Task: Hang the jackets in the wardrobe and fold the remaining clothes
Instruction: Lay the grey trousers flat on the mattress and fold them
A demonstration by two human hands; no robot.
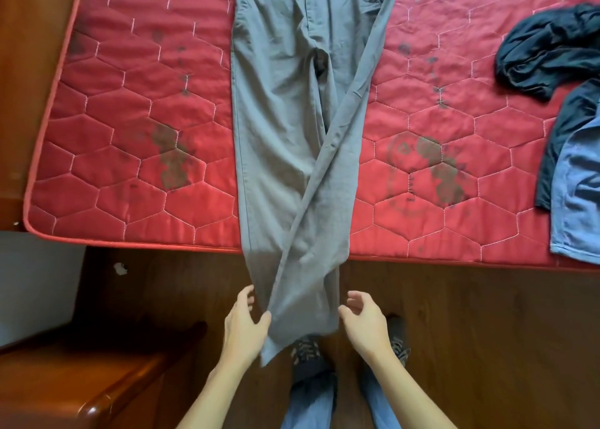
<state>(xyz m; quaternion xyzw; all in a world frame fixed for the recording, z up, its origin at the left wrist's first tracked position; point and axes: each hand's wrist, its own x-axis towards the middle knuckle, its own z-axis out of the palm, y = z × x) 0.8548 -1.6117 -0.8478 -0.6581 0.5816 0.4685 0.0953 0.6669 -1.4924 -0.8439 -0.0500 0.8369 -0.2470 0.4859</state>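
Grey trousers (285, 120) — legs crossed, wrinkled

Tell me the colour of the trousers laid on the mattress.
Grey trousers, plain with no pattern; head view.

Trousers (292, 120) waistband cut by top edge; blue garment (578, 201) by right edge.

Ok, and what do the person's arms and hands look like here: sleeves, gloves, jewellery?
The left hand and right hand wear no gloves, and no watch, ring or bracelet shows. Both forearms are uncovered as far as the frame reaches; no sleeve is in view. The person wears blue jeans.
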